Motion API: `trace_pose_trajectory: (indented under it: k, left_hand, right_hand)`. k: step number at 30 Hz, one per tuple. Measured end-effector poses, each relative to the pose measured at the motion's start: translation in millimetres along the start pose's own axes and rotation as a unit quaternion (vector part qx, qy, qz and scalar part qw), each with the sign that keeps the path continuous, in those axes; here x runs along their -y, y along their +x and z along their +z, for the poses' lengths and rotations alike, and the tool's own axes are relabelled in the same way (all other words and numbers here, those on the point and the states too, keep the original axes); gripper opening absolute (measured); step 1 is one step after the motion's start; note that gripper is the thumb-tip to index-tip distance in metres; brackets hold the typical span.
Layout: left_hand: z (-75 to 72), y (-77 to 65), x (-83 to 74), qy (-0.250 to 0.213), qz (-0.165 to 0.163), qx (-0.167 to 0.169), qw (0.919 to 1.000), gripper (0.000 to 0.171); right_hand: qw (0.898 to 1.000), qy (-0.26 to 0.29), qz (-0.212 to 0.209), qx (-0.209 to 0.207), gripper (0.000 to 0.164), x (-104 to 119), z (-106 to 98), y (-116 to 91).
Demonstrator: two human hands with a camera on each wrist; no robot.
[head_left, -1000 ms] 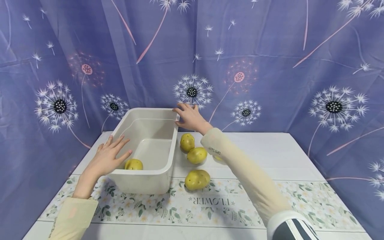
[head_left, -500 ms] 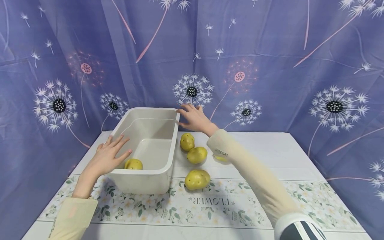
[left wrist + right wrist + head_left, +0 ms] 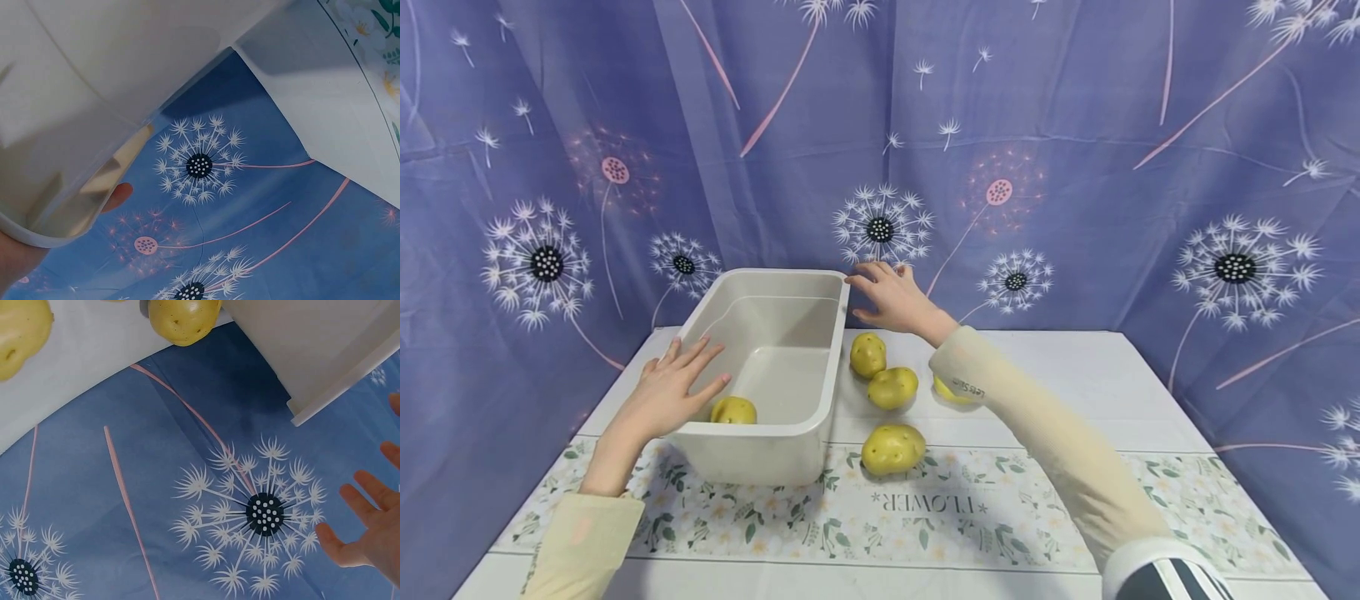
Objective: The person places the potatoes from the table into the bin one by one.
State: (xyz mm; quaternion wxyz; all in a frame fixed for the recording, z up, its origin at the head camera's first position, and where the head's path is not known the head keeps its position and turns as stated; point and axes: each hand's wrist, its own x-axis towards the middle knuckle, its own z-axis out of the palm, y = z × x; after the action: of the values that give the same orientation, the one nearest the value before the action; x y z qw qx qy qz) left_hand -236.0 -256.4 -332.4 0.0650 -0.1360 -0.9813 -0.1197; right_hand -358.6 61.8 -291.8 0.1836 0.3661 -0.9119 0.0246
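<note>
In the head view, a pale bin (image 3: pixel 752 457) stands upright on the left of the bench (image 3: pixel 1045 358), against a blue dandelion-print curtain (image 3: pixel 1075 83). The left hand (image 3: pixel 672 387) lies over the bin's left rim towards its near end, fingers spread and nearly straight, gripping nothing visible. Just below the thumb, one potato (image 3: pixel 734 411) sits inside the bin at the near left. The right hand (image 3: pixel 895 298) is beside the bin's far right corner, fingers apart and loosely extended, holding nothing. Right of the bin lie a far potato (image 3: pixel 868 356), a middle potato (image 3: pixel 892 388) just beside it, a near potato (image 3: pixel 893 449), and a rightmost potato (image 3: pixel 949 393) partly covered by the right sleeve (image 3: pixel 1045 450). The left wrist view shows the left hand at the bin's rim, most fingers hidden. The right wrist view shows the right hand unclenched and apart from the bin.
</note>
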Motion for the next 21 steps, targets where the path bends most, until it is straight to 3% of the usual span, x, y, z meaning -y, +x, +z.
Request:
trace_pose_trajectory:
  k: [21]
  left_hand:
    - [-0.6, -0.8, -1.2, 0.0, 0.0, 0.014, 0.9999, 0.063]
  right_hand:
    - [0.999, -0.009, -0.033, -0.02, 0.047, -0.7, 0.5, -24.3]
